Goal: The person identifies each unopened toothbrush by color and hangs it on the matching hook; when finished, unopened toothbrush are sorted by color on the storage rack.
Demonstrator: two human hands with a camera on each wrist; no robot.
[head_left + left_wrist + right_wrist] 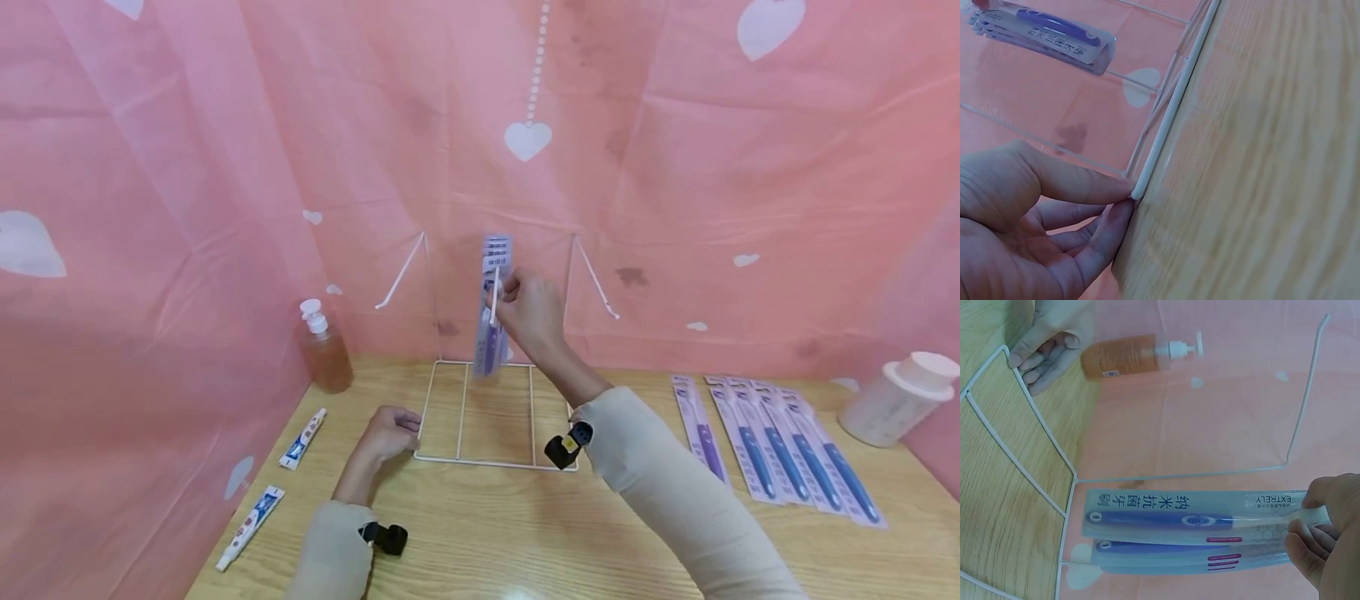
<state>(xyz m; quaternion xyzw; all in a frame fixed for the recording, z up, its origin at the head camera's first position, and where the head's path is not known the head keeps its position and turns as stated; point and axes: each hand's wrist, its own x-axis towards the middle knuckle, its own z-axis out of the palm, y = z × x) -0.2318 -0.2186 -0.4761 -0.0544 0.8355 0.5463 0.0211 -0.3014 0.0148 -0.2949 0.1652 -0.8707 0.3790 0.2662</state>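
Observation:
A white wire display rack [480, 460] stands on the wooden table, with prongs at left, centre and right. Several packaged toothbrushes [491, 350] with purple handles hang from the centre prong. My right hand [534, 315] pinches the upper part of the front toothbrush pack [1147, 520], next to that prong. Others hang right behind it. Down at the base, my left hand [388, 433] holds the rack's front left corner between thumb and fingers [1107, 190]. Both side prongs carry nothing.
Several packaged toothbrushes [783, 442], mostly blue-handled, lie at the right beside a white bottle [885, 408]. On the left are an orange pump bottle [326, 358] and two small toothpaste tubes [303, 439]. A pink curtain [675, 208] hangs behind and along the sides.

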